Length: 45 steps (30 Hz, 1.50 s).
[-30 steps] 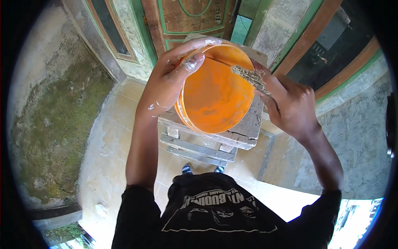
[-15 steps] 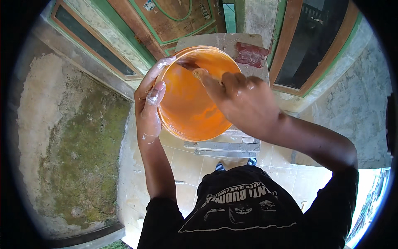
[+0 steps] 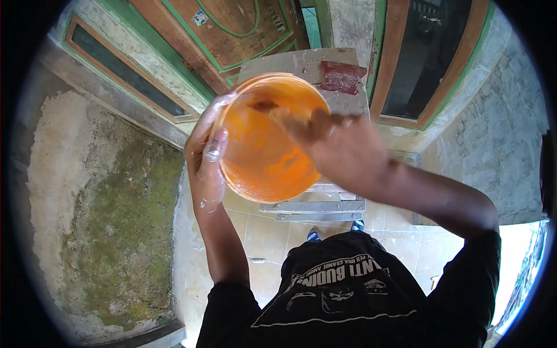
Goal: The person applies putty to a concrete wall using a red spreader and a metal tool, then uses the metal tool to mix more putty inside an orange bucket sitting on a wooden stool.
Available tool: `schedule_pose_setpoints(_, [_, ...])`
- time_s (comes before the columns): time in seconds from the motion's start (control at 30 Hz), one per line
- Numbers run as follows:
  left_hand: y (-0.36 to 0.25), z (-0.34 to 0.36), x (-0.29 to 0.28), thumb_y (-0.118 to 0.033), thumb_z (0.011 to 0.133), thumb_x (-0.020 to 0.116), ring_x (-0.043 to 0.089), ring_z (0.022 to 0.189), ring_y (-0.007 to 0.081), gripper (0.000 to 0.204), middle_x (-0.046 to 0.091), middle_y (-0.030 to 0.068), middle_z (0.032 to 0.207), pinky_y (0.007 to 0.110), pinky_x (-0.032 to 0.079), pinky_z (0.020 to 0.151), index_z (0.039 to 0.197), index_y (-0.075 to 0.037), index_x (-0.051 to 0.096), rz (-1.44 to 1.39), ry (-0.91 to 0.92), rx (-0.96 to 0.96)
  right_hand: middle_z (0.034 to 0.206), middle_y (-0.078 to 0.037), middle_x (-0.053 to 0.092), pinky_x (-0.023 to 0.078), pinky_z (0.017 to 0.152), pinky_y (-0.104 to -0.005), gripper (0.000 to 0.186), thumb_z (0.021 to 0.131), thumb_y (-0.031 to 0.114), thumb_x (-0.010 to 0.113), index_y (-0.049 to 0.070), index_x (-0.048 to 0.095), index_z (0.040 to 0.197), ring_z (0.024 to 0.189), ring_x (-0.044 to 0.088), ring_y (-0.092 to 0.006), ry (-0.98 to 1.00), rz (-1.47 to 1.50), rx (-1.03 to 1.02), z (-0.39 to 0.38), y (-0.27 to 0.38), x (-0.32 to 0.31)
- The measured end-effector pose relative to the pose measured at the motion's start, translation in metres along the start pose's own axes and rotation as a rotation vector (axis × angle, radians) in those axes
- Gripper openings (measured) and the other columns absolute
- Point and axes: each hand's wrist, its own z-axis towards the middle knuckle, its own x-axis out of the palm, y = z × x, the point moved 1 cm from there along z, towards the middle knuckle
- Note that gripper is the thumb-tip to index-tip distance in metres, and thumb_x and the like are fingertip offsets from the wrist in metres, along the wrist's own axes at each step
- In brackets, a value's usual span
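An orange bucket (image 3: 272, 185) is tilted with its mouth toward me, its inner wall smeared with a whitish, wet coating. My left hand (image 3: 210, 142) is closed on the bucket's left rim, thumb inside and fingers round the outside; white smears mark its skin. Over the right side of the mouth, my right hand (image 3: 345, 145) grips a scraper (image 3: 264, 105) whose dark blade lies against the upper inner wall. Motion blurs this hand, and most of the scraper's handle is hidden in the fist.
Behind the bucket is a worn wooden bench (image 3: 278, 62) with a dark red flat piece (image 3: 342, 77) on it. Farther back stand a brown and green door (image 3: 232, 29) and a framed dark window (image 3: 429, 58). A mossy patch (image 3: 127, 232) lies at left, beside pale floor tiles (image 3: 261, 235).
The bucket and both hands sit slightly lower and further left in view. My right hand has shifted with the scraper along the inner wall; my left hand keeps its hold.
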Motion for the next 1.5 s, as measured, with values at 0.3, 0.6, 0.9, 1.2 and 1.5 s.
schedule_pose_setpoints(0.3, [-0.005, -0.004, 0.000, -0.037, 0.084, 0.055, 0.054, 0.112, 0.0242, 0.065, 0.056, 0.0193, 0.121, 0.036, 0.040, 0.099, 0.125, 0.012, 0.048, -0.122, -0.087, -0.087, 0.071, -0.012, 0.065, 0.054, 0.048, -0.0317, 0.042, 0.078, 0.006, 0.057, -0.010, 0.046, 0.115, 0.063, 0.068, -0.0227, 0.039, 0.105, 0.022, 0.007, -0.003, -0.020])
schedule_pose_setpoints(0.6, [0.000, 0.000, 0.002, -0.037, 0.082, 0.054, 0.053, 0.113, 0.0261, 0.067, 0.055, 0.0205, 0.120, 0.036, 0.038, 0.100, 0.126, 0.013, 0.046, -0.156, -0.117, -0.102, 0.069, -0.009, 0.055, 0.051, 0.045, -0.0286, 0.037, 0.077, 0.010, 0.059, 0.000, 0.051, 0.112, 0.054, 0.063, -0.0194, -0.008, 0.163, -0.255, -0.013, 0.005, -0.002])
schedule_pose_setpoints(0.9, [-0.007, -0.001, 0.012, -0.031, 0.081, 0.054, 0.052, 0.114, 0.0261, 0.061, 0.054, 0.0202, 0.121, 0.037, 0.037, 0.102, 0.124, 0.012, 0.049, -0.080, -0.147, -0.060, 0.082, -0.008, 0.049, 0.049, 0.043, -0.0241, 0.033, 0.075, 0.014, 0.061, 0.007, 0.053, 0.106, 0.067, 0.058, -0.0139, -0.151, -0.016, -0.253, 0.007, 0.007, 0.002])
schedule_pose_setpoints(1.2, [-0.001, -0.001, 0.001, -0.032, 0.080, 0.056, 0.054, 0.111, 0.0261, 0.061, 0.056, 0.0199, 0.119, 0.037, 0.040, 0.099, 0.122, 0.012, 0.051, -0.155, -0.145, -0.117, 0.103, -0.015, 0.058, 0.056, 0.063, -0.0280, 0.032, 0.079, 0.015, 0.061, 0.002, 0.059, 0.108, 0.085, 0.064, -0.0210, 0.095, 0.006, -0.417, -0.002, -0.014, -0.019])
schedule_pose_setpoints(1.5, [-0.001, 0.006, 0.006, -0.032, 0.080, 0.057, 0.054, 0.112, 0.0258, 0.062, 0.056, 0.0195, 0.120, 0.037, 0.038, 0.100, 0.123, 0.013, 0.050, -0.151, -0.115, -0.119, 0.102, -0.010, 0.057, 0.053, 0.058, -0.0245, 0.024, 0.077, 0.015, 0.061, 0.007, 0.063, 0.100, 0.080, 0.061, -0.0157, -0.084, 0.056, -0.500, 0.001, -0.004, 0.002])
